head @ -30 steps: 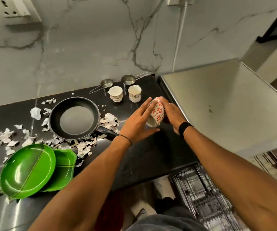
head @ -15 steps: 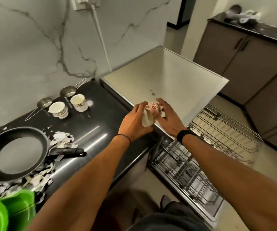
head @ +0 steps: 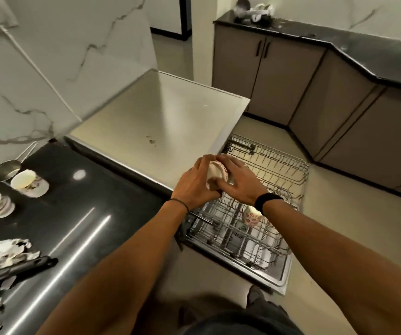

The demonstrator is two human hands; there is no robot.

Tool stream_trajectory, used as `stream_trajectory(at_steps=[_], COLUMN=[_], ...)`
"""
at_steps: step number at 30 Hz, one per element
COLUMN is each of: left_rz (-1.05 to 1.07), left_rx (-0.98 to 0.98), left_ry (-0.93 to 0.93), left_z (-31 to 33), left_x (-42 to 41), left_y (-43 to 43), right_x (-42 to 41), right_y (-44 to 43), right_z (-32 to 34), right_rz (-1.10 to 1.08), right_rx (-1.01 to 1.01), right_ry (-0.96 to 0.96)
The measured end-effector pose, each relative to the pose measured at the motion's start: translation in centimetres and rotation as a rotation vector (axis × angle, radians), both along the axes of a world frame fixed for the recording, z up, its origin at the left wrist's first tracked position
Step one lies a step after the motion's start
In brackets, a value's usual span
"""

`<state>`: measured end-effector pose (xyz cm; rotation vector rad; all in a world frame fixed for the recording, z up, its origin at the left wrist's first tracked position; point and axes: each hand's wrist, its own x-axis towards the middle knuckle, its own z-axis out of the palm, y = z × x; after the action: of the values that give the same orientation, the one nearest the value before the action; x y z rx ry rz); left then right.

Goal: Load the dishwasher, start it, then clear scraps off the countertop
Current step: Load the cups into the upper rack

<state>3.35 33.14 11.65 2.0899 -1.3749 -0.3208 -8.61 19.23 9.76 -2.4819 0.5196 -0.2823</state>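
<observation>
One rounded floral cup [head: 216, 172], wire rack [head: 280, 165]

We see a marble wall [head: 86, 44] with a white cable [head: 40, 73] running down it. Across the pale floor [head: 339, 226] stand brown cabinets [head: 279, 76] under a dark counter [head: 363, 48], and some blurred items [head: 255, 10] lie at its far end.
</observation>
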Motion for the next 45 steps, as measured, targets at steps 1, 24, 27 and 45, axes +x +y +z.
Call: stream_trajectory(at_steps=[1, 24, 27, 45], left_rz=[-0.007, 0.462, 0.501, 0.635], left_rx=[-0.011, -0.070, -0.054, 0.103], left_ry=[0.006, 0.730, 0.754, 0.736], left_z=[0.0, -5.7, -6.7, -24.3], left_x=[-0.8, -11.3, -10.3, -5.1], left_y=[-0.8, -16.0, -16.4, -17.7], right_x=[-0.8, -10.0, -8.7, -0.5], right_y=[-0.7, -14.1, -14.4, -18.3], right_z=[0.0, -5.1, -6.6, -21.3], right_rz=[-0.019, -0.260, -0.281, -0.175], right_rx=[0.009, 0.790, 0.813, 0.841], right_ry=[-0.015, -0.122, -0.062, 0.383])
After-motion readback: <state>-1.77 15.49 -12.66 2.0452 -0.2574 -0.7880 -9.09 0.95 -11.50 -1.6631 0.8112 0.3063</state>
